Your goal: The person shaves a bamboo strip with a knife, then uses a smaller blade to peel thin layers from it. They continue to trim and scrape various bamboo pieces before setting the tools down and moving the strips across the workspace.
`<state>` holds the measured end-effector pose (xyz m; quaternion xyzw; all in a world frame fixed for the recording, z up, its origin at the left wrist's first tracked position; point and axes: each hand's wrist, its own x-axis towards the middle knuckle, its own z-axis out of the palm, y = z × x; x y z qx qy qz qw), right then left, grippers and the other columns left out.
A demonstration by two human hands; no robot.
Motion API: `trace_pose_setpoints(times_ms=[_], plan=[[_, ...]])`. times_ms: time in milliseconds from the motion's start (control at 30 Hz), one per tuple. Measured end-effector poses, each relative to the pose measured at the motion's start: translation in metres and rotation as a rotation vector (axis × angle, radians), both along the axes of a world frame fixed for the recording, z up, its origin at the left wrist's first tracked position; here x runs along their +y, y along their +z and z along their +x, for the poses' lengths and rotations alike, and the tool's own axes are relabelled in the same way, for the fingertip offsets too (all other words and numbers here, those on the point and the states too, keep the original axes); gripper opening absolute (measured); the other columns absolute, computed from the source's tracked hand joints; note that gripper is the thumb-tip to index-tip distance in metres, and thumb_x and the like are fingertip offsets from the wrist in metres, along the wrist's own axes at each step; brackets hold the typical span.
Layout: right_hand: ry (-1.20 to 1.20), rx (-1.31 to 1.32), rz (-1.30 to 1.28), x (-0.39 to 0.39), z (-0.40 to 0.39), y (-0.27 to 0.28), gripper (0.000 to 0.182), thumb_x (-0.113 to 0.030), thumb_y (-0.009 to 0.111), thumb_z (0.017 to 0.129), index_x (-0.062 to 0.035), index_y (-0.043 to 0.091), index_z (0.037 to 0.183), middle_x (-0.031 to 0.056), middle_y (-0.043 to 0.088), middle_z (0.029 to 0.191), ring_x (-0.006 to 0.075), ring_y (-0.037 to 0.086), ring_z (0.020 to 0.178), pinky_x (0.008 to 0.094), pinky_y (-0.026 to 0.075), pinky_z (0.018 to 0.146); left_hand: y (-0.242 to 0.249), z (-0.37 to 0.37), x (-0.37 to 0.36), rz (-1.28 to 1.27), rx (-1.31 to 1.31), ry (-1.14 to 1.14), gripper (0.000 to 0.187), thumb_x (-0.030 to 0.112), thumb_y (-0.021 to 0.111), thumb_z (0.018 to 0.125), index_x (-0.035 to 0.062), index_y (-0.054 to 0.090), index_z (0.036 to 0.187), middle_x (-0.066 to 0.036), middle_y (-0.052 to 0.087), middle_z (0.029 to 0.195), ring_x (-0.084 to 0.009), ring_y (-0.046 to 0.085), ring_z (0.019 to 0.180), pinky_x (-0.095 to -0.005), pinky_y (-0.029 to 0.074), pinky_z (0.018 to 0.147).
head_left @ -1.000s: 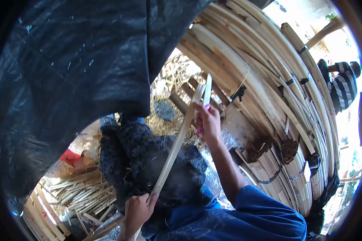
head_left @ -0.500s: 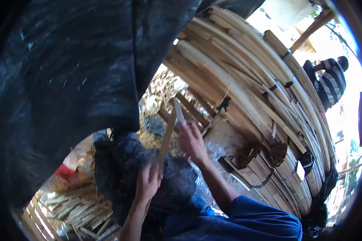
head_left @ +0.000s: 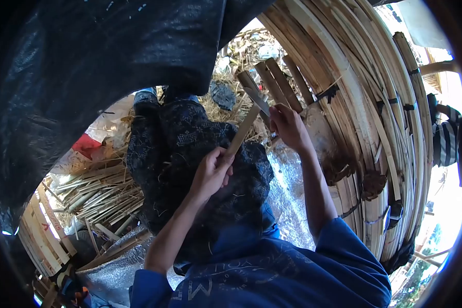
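Observation:
My left hand (head_left: 213, 172) is closed around the lower end of a flat bamboo strip (head_left: 243, 129), which slants up and to the right over my lap. My right hand (head_left: 287, 123) is closed on a knife, and its pale blade (head_left: 257, 100) points up and left. The blade meets or crosses the upper end of the strip; exact contact is hard to tell. A dark patterned cloth (head_left: 190, 133) covers my legs beneath both hands.
Long bamboo strips (head_left: 354, 77) are stacked at the right. Cut sticks (head_left: 105, 190) lie in a pile at the left, near a red scrap (head_left: 87, 146). Black sheeting (head_left: 113, 56) hangs at the upper left. A person in a striped shirt (head_left: 445, 138) is at the far right.
The view has shifted, showing more of my lap and shirt. My right hand and the knife are now farther from my left hand, by the upper part of the strip.

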<state>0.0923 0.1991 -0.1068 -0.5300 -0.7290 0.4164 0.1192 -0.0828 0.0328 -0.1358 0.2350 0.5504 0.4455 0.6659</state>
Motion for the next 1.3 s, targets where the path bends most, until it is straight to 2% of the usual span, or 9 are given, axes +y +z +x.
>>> trace_pose_setpoints(times_ms=[233, 533, 733, 867, 933, 1067, 1200, 1233, 1300], plan=[[-0.04, -0.075, 0.147, 0.008, -0.008, -0.014, 0.034, -0.028, 0.048, 0.094, 0.0016, 0.059, 0.08, 0.0144, 0.059, 0.06, 0.0199, 0.058, 0.054, 0.036, 0.043, 0.054, -0.005, 0.005, 0.0, 0.037, 0.286, -0.012, 0.026, 0.025, 0.049, 0.096, 0.002, 0.057, 0.087, 0.002, 0.049, 0.056, -0.003, 0.043, 0.042, -0.0205, 0.033, 0.037], [-0.21, -0.161, 0.264, 0.01, -0.026, -0.049, 0.046, -0.035, 0.039, 0.096, 0.0041, 0.057, 0.079, 0.027, 0.055, 0.066, 0.0455, 0.057, 0.068, 0.048, 0.041, 0.061, -0.02, 0.007, 0.001, 0.088, 0.413, 0.003, 0.031, 0.027, 0.047, 0.096, 0.0003, 0.057, 0.084, 0.001, 0.048, 0.053, -0.0036, 0.042, 0.041, -0.0218, 0.032, 0.037], [-0.306, 0.027, 0.26, 0.013, -0.025, -0.059, 0.05, -0.037, 0.037, 0.098, 0.0033, 0.054, 0.074, 0.0201, 0.053, 0.062, 0.0352, 0.056, 0.06, 0.044, 0.041, 0.058, -0.015, 0.007, 0.002, 0.103, 0.365, 0.045, 0.033, 0.028, 0.047, 0.096, 0.0001, 0.056, 0.081, 0.001, 0.048, 0.052, -0.0034, 0.041, 0.039, -0.0218, 0.032, 0.036], [-0.438, 0.286, 0.087, 0.002, -0.02, -0.07, 0.049, -0.038, 0.034, 0.099, 0.0014, 0.05, 0.075, 0.0122, 0.047, 0.059, 0.0192, 0.047, 0.054, 0.0357, 0.039, 0.054, -0.008, 0.003, 0.004, 0.041, 0.295, 0.01, 0.034, 0.029, 0.049, 0.096, -0.0018, 0.055, 0.081, -0.003, 0.048, 0.053, -0.008, 0.046, 0.047, -0.0262, 0.036, 0.045], [-0.29, 0.203, 0.239, 0.0, -0.018, -0.081, 0.043, -0.038, 0.036, 0.099, -0.0047, 0.048, 0.075, -0.0027, 0.041, 0.057, 0.0043, 0.04, 0.048, 0.0214, 0.033, 0.043, -0.007, 0.001, 0.004, 0.028, 0.265, 0.003, 0.034, 0.029, 0.048, 0.096, -0.0016, 0.055, 0.082, -0.003, 0.048, 0.053, -0.0078, 0.046, 0.045, -0.0261, 0.035, 0.043], [-0.255, 0.224, -0.008, 0.007, -0.019, -0.069, 0.045, -0.038, 0.037, 0.098, -0.0009, 0.05, 0.077, 0.0078, 0.047, 0.056, 0.0161, 0.046, 0.051, 0.0333, 0.038, 0.05, -0.009, 0.002, 0.005, 0.026, 0.221, 0.027, 0.032, 0.026, 0.046, 0.097, 0.0001, 0.055, 0.081, 0.002, 0.046, 0.053, -0.0027, 0.04, 0.038, -0.0204, 0.03, 0.035], [-0.269, 0.219, 0.122, 0.026, -0.016, -0.08, 0.045, -0.039, 0.041, 0.097, -0.0005, 0.049, 0.075, 0.0067, 0.045, 0.054, 0.0124, 0.047, 0.052, 0.0336, 0.038, 0.049, -0.011, 0.002, 0.006, 0.033, 0.232, 0.015, 0.032, 0.026, 0.046, 0.097, 0.0004, 0.055, 0.08, 0.002, 0.046, 0.053, -0.0026, 0.04, 0.038, -0.0204, 0.031, 0.035], [-0.247, 0.241, 0.171, 0.03, -0.018, -0.083, 0.034, -0.034, 0.041, 0.099, -0.0068, 0.048, 0.079, -0.0043, 0.042, 0.059, 0.0015, 0.039, 0.047, 0.0201, 0.031, 0.04, -0.011, 0.002, 0.005, 0.04, 0.227, 0.023, 0.032, 0.027, 0.046, 0.097, 0.0005, 0.055, 0.08, 0.002, 0.046, 0.053, -0.0026, 0.04, 0.038, -0.0203, 0.031, 0.035], [-0.356, 0.402, 0.063, 0.029, -0.02, -0.079, 0.034, -0.033, 0.04, 0.099, -0.007, 0.048, 0.079, -0.0044, 0.042, 0.059, 0.0015, 0.038, 0.046, 0.0197, 0.03, 0.04, -0.01, 0.003, 0.005, 0.047, 0.221, 0.027, 0.033, 0.027, 0.046, 0.097, 0.0007, 0.055, 0.08, 0.002, 0.046, 0.053, -0.0027, 0.04, 0.038, -0.0203, 0.031, 0.035]])
